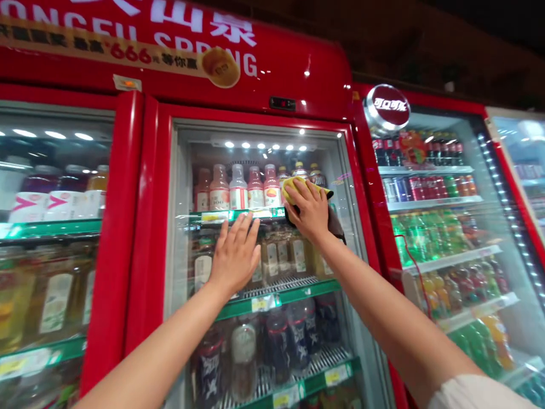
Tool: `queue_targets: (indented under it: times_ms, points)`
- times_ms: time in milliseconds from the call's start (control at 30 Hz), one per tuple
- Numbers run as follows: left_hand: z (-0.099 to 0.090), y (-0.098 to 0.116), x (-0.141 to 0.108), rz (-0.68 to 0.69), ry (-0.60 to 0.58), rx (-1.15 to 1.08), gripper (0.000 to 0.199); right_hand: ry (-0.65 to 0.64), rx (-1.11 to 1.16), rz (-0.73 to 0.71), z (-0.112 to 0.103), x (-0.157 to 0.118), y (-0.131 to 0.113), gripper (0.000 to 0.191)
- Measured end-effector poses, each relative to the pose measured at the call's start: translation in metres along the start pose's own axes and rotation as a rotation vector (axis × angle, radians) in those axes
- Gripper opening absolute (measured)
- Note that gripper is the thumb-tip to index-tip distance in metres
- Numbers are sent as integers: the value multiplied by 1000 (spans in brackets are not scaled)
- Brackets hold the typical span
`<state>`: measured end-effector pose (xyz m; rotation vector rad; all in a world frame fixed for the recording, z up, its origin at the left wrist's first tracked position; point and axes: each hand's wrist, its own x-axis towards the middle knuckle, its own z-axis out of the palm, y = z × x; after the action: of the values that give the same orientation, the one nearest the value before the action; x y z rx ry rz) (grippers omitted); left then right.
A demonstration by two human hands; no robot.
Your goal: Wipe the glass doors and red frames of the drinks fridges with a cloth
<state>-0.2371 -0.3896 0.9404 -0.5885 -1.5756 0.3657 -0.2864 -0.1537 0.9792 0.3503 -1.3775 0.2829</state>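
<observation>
Both arms reach up to the closed glass door (264, 136) of a red drinks fridge. My right hand (312, 209) presses a yellow and dark grey cleaning cloth (293, 187) against the glass, near the upper right of the pane. The cloth's dark side hangs below and behind the hand. My left hand (235, 250) is held up at the middle of the door, fingers stretched and nothing in it. Whether its fingers touch the glass I cannot tell. Behind the pane, bottles (238, 187) stand on shelves with green price strips (247, 307).
The red door frame (149, 227) surrounds the pane. To the left is another fridge door with bottles (57, 301). A second red fridge on the right holds cans and bottles (426, 233), with a round lit sign (387, 107) on its upper left corner. A red cord (419, 272) hangs there.
</observation>
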Motion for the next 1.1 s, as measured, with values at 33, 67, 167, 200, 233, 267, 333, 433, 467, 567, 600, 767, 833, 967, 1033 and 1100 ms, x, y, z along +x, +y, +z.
queue_targets:
  times_ms: [33,67,167,200,233,267,333,433,467,567,600,767,833,967,1033,1100]
  points:
    - [5,10,5,4,10,-17,59,0,-15,5,-4,-4,16,42]
    - [10,20,9,9,20,-32,60,1,-27,10,-8,-8,31,42]
    - [24,50,21,27,38,-63,63,14,-52,33,-19,-19,75,43]
    - [28,60,24,34,40,-71,65,15,-56,39,-23,-23,88,43]
    - [32,70,26,39,43,-80,67,14,-59,44,-26,-28,99,43]
    - [36,80,27,41,45,-89,69,13,-62,51,-29,-36,109,42]
    - [44,98,28,36,47,-102,72,18,-69,77,-34,-57,123,42]
    - [55,125,25,17,32,-110,74,19,-66,121,-44,-108,131,43]
    - [58,134,23,14,22,-113,75,7,-58,122,-47,-127,131,44]
    - [64,159,17,27,-8,-130,79,-52,-1,89,-59,-170,132,46]
    - [65,167,15,41,-15,-136,79,-71,28,77,-62,-176,134,46]
    - [69,204,11,112,-66,-180,76,-91,147,112,-60,-130,156,44]
    - [70,217,8,113,-90,-204,77,-93,152,131,-55,-111,161,46]
    - [69,240,-11,81,-132,-204,75,-109,199,160,-59,-149,154,54]
    - [67,249,-27,60,-154,-201,73,-125,245,197,-68,-201,142,56]
    - [65,257,-44,48,-178,-209,73,-157,273,243,-78,-252,131,58]
